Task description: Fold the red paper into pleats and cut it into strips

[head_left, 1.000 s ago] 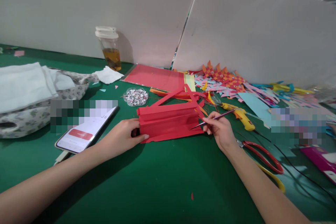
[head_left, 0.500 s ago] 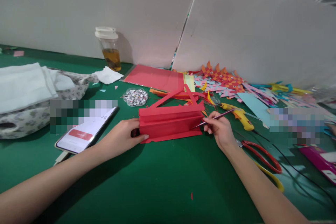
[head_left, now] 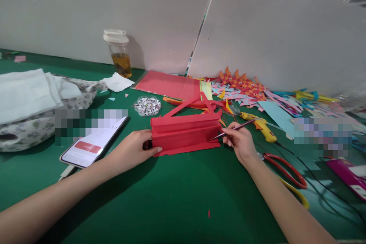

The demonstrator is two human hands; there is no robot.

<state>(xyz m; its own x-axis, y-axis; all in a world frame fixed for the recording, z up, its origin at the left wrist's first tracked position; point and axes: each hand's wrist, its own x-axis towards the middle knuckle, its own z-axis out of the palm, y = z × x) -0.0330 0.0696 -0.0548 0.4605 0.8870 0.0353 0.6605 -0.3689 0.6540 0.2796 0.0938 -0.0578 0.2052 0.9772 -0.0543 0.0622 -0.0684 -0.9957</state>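
Note:
A folded red paper piece (head_left: 184,132) with several lengthwise creases lies on the green table in front of me. My left hand (head_left: 134,148) grips its left end, thumb on top and fingers curled under. My right hand (head_left: 239,140) is at the paper's right end, pinching a thin dark pencil-like stick (head_left: 233,129) whose tip rests on the red paper. Loose red paper strips (head_left: 197,103) lie just behind the folded piece.
A phone (head_left: 93,143) lies to the left, beside a floral bag with white cloth (head_left: 28,99). A dish of googly eyes (head_left: 148,105), a drink cup (head_left: 120,51) and a red sheet (head_left: 168,84) sit behind. Yellow glue gun (head_left: 261,126), red scissors (head_left: 284,169) and coloured woven papers (head_left: 243,84) crowd the right.
The folded red paper's right end has flattened and its loose strips settled since a second ago. My right hand shifted slightly with the stick. My left hand has stayed put.

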